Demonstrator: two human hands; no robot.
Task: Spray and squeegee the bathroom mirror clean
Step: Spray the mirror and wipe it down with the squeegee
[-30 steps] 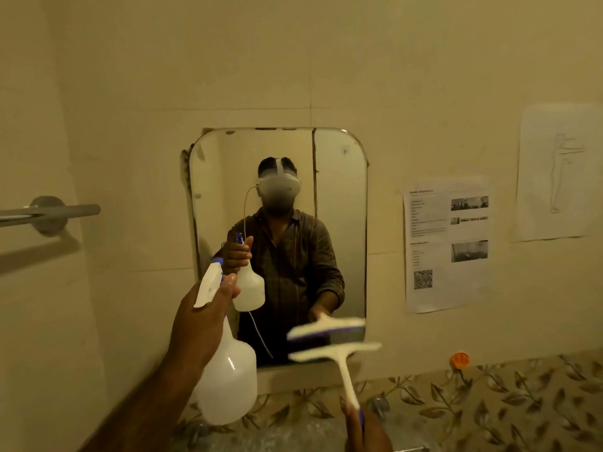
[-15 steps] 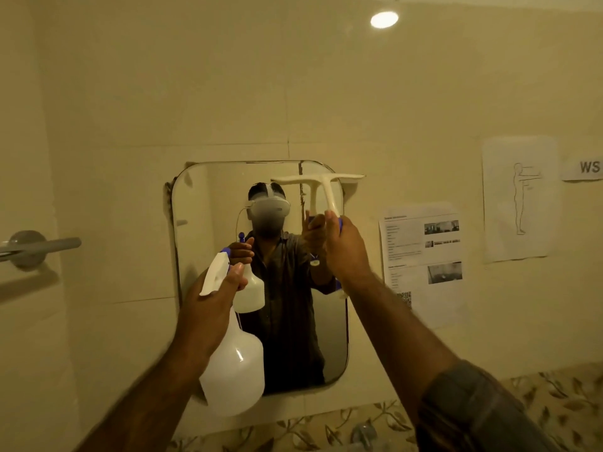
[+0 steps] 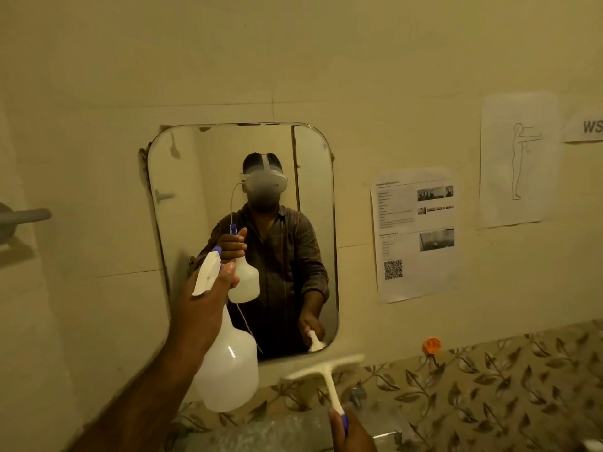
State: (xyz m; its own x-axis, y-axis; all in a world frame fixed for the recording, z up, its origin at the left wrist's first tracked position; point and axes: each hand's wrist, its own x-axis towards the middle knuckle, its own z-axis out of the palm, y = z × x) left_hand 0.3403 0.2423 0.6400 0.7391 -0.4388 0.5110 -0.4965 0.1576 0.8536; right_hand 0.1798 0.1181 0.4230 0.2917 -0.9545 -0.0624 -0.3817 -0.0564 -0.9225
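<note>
A rounded rectangular mirror (image 3: pixel 192 190) hangs on the cream wall and reflects a person with a headset. My left hand (image 3: pixel 204 301) grips the neck of a white spray bottle (image 3: pixel 228 370) with a blue-tipped trigger head, held up before the mirror's lower left. My right hand (image 3: pixel 350 433) shows only partly at the bottom edge, shut on the handle of a white squeegee (image 3: pixel 326 373). The squeegee blade sits just below the mirror's bottom edge, off the glass.
A grey towel bar (image 3: pixel 26 216) juts from the left wall. Printed sheets (image 3: pixel 412 236) and a figure drawing (image 3: pixel 517 161) are taped right of the mirror. An orange cap (image 3: pixel 431 345) sits on the leaf-patterned tile band, with a tap (image 3: pixel 357 394) below the mirror.
My right hand swept the squeegee from the mirror's upper right down to below its bottom edge. The spray bottle stayed in place before the mirror.
</note>
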